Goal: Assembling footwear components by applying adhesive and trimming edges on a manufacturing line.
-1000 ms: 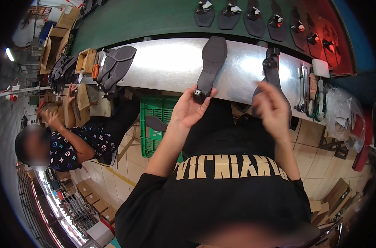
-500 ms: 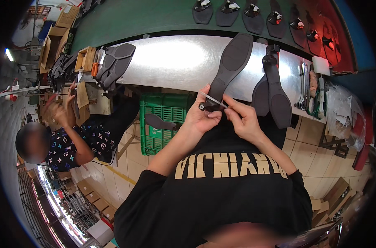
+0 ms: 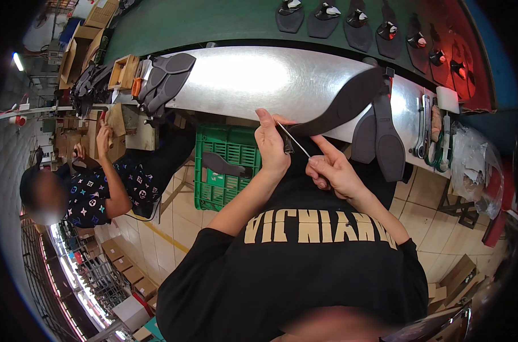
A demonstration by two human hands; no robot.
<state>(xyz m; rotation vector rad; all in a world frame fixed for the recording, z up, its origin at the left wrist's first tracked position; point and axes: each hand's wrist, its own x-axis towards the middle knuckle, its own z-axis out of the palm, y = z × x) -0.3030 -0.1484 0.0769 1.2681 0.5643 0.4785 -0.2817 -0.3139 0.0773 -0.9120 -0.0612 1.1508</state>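
Gripping a dark shoe sole [image 3: 350, 101] by one end with the left hand [image 3: 274, 147]; pinching a thin silvery rod [image 3: 295, 141] with the right hand [image 3: 337, 174], beside the tabletop [image 3: 230, 85].

metal bench [image 3: 230, 74] holds dk soles [image 3: 165, 82] & misc tools [image 3: 436, 126].

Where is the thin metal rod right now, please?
In the head view, right of centre, the thin metal rod slants between the left hand and the right hand, by the near end of the held dark shoe sole.
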